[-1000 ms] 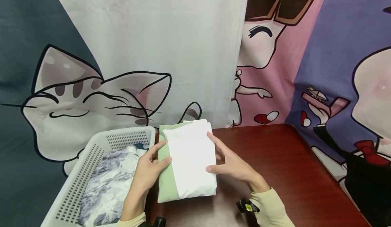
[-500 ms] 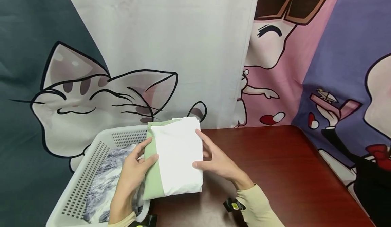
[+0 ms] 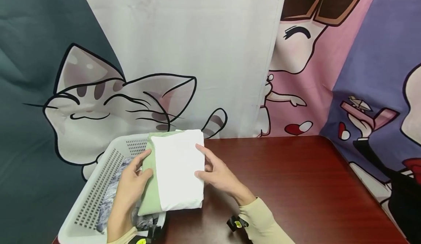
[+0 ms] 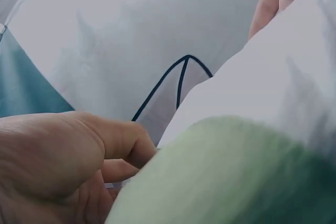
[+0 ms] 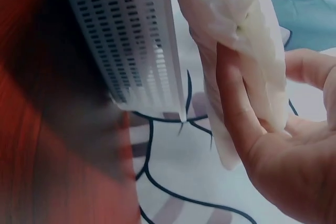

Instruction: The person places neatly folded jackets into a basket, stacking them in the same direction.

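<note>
Both hands hold a folded cloth (image 3: 179,171), white with a pale green band down its left side. It is raised over the right part of a white plastic basket (image 3: 90,196), tilted toward the head camera. My left hand (image 3: 129,183) grips the green edge, thumb in front. On the opposite edge, my right hand (image 3: 222,174) pinches the white side between thumb and fingers. In the right wrist view, the bundle's thick layered edge (image 5: 257,66) sits between thumb and fingers, higher than the basket rim. Grey-and-white patterned fabric (image 3: 112,189) lies inside the basket, partly hidden by my left arm and the bundle.
A dark red wooden table (image 3: 279,185) extends to the right of the basket. Behind it hangs a cloth backdrop (image 3: 236,54) with cartoon figures. The basket has slotted side walls and stands at the table's left.
Both hands have carried the folded cloth leftward, from beside the basket to over its right part. The head view has turned slightly left. The grip looks the same.
</note>
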`<state>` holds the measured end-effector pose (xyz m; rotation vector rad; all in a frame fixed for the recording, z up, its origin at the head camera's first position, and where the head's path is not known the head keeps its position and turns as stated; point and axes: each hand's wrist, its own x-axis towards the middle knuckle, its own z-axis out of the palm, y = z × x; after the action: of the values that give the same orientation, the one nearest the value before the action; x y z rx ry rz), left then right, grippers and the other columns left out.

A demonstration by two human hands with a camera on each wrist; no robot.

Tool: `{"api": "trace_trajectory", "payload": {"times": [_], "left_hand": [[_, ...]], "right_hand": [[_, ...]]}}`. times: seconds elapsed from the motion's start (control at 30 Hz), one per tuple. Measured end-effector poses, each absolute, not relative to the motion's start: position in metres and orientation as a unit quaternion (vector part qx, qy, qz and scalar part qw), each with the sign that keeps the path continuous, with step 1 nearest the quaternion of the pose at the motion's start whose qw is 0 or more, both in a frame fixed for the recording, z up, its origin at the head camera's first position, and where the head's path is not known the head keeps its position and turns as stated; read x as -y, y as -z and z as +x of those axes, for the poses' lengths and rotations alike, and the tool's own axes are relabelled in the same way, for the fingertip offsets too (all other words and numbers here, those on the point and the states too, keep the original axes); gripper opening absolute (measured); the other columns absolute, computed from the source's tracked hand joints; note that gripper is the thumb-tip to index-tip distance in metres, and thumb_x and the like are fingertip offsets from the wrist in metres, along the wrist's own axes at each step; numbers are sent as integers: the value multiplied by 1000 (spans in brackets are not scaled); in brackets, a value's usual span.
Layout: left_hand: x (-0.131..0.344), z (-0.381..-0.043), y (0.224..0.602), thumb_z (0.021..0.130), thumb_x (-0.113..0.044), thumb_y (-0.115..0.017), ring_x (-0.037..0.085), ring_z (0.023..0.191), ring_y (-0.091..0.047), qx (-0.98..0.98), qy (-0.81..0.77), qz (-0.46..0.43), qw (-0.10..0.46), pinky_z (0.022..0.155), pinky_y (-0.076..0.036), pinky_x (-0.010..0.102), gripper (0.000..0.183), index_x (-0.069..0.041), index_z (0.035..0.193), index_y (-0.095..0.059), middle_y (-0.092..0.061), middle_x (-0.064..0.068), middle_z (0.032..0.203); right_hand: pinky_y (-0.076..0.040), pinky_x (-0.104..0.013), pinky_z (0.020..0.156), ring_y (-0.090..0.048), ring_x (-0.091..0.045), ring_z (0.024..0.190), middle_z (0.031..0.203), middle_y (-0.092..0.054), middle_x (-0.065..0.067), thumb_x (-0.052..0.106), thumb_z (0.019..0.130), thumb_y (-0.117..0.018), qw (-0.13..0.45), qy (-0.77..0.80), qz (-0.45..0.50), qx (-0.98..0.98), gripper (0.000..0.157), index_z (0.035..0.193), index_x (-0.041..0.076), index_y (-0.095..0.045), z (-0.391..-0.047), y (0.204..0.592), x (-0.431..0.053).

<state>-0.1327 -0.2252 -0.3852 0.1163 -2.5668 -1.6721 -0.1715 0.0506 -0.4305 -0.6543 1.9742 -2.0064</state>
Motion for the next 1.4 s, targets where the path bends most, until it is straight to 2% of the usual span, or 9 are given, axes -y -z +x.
{"api": "trace_trajectory", "payload": {"times": [0.2,0.33,0.43,0.53,0.67,0.77,0.87,1.1,1.4], "left_hand": [[236,-130,386,103,-1,-57,18,98,-66,853,509,86,79,69,-56,25,61,-13,162,-46,-54,23,151],[244,-128,388,102,-2,-58,15,91,-62,855,489,135,107,66,-53,25,61,-15,161,-49,-60,21,143],[252,-127,390,102,-3,-57,17,95,-59,855,479,160,116,67,-51,24,62,-17,161,-49,-59,19,143],[259,-126,392,101,-2,-56,18,97,-57,854,475,174,122,66,-49,23,62,-17,161,-49,-58,20,144],[265,-127,391,99,-1,-55,14,87,-56,849,477,185,133,63,-48,23,64,-15,161,-49,-58,22,143],[268,-126,388,98,-2,-56,13,81,-54,847,476,192,135,62,-47,24,65,-15,161,-48,-57,22,144],[273,-124,388,97,-3,-61,17,86,-54,856,462,190,134,62,-47,24,68,-14,162,-47,-57,24,144],[289,-120,388,92,-9,-76,37,107,-60,898,398,150,112,73,-50,39,85,-13,167,-36,-56,27,144],[301,-124,391,95,-12,-68,54,127,-51,912,364,171,76,96,-44,69,85,-15,170,-27,-44,32,154]], "right_hand": [[-61,-35,70,-70,-19,87,122,-68,-15,-1,98,-69,138,699,-215,-668,81,168,20,-33,-172,428,-28],[-63,-42,67,-71,-20,81,103,-71,-15,-2,99,-66,148,701,-210,-665,77,167,19,-35,-171,427,-11],[-63,-46,68,-70,-18,75,84,-68,-12,-1,99,-65,152,693,-205,-675,76,166,21,-37,-171,426,2],[-63,-42,69,-67,-16,68,69,-62,-11,4,99,-67,152,677,-203,-691,76,166,24,-37,-170,426,11],[-53,-26,61,-56,-11,58,60,-54,-4,10,98,-72,137,637,-215,-727,78,166,23,-37,-171,427,17],[-42,-23,58,-45,-9,54,57,-46,3,13,97,-75,121,608,-229,-751,79,166,22,-37,-173,427,21],[-40,-23,59,-43,-7,54,57,-45,5,16,96,-77,118,591,-240,-761,80,166,22,-38,-174,426,26],[-41,-22,60,-47,-7,57,59,-50,3,17,92,-81,127,574,-247,-770,83,164,20,-40,-173,424,41],[-49,-23,63,-57,-6,61,69,-62,3,20,91,-85,135,518,-257,-805,84,164,18,-42,-176,421,54]]}}
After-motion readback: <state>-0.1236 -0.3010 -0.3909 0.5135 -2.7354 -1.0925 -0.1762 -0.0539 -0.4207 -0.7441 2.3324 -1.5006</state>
